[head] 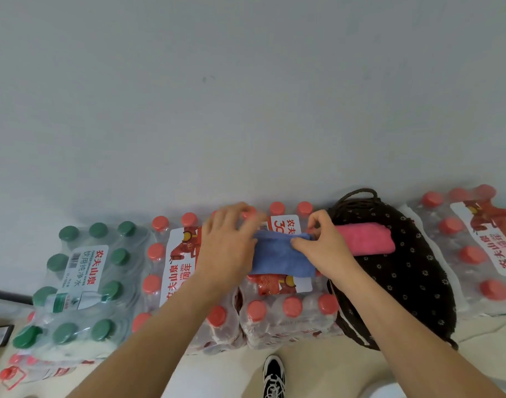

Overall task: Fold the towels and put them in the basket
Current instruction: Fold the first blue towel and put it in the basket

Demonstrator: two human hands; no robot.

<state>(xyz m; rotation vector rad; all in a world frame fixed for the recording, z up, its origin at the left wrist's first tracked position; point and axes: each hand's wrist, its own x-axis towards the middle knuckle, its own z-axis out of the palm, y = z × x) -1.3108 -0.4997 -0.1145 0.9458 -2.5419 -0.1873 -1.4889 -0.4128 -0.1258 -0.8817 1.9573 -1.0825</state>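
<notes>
Right grip [320,242] pinches blue towel [277,259] edge; left grip [228,242], fingers flat, pins it. Bring your pinched edge twd left grip, corners square.

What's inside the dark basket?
One folded pink towel lies in the basket, toward its far end. The right hand covers the towel's left end; anything under the towel is hidden.

Beneath left hand [228,242]: part of blue towel [282,258]
</notes>
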